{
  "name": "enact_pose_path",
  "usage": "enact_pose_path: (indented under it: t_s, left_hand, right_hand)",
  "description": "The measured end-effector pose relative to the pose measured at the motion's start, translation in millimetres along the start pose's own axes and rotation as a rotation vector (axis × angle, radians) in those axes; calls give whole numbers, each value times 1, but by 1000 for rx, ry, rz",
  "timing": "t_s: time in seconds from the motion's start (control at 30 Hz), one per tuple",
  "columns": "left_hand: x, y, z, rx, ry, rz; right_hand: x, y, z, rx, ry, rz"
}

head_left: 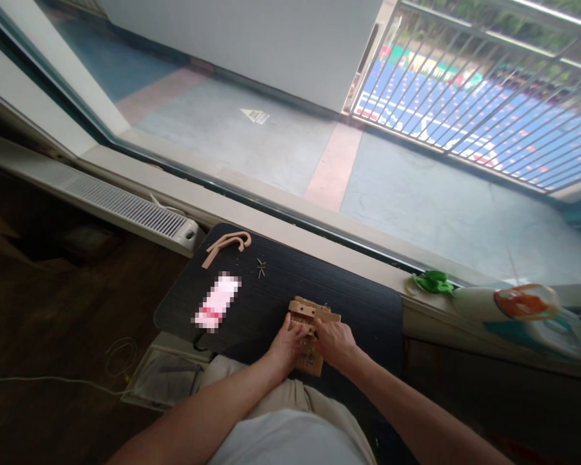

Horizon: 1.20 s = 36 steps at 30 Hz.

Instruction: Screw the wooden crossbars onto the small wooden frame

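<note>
A small light-brown wooden assembly (314, 310) lies near the front edge of the dark table (290, 265). It has a curved bar with dark holes across its top and a flat wooden part (311, 368) reaching toward my lap. My left hand (286, 345) grips its left side, fingers bent against the wood. On the other side, my right hand (336, 340) has its fingers closed and pressed onto the assembly close to the left fingertips. Whether a tiny part is pinched between them is hidden.
Curved wooden strips (228, 243) lie at the table's far left, beside several small thin pins or screws (261, 267). A blurred-out pink and white rectangle (217, 302) is left of my hands. A radiator (126, 200), window sill (281, 239) and white bottle (479, 303) border the table.
</note>
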State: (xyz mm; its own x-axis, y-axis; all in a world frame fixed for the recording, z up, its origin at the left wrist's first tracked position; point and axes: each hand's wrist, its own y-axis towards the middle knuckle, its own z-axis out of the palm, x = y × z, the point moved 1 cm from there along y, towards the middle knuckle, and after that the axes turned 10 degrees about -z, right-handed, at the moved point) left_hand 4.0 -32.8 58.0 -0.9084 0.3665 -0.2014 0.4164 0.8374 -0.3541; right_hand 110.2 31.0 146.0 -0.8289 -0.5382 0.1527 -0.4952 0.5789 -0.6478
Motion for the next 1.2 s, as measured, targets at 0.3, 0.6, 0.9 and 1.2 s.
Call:
enact_pose_path:
  t_s: [0.3,0.6,0.9,1.2]
  left_hand:
    - [-1,2,-1,9,-8,-18]
    - [-4,1,-8,28,34,-21]
    - [-3,-1,-6,42,-5,-23]
    - [-5,1,-11,64,18,-27]
  right_hand:
    - [8,-4,19,3,-78,-127]
    - [-3,-7,26,-53,163,216]
    - [6,-8,3,-12,-172,-225]
    - [8,-9,31,-70,102,141]
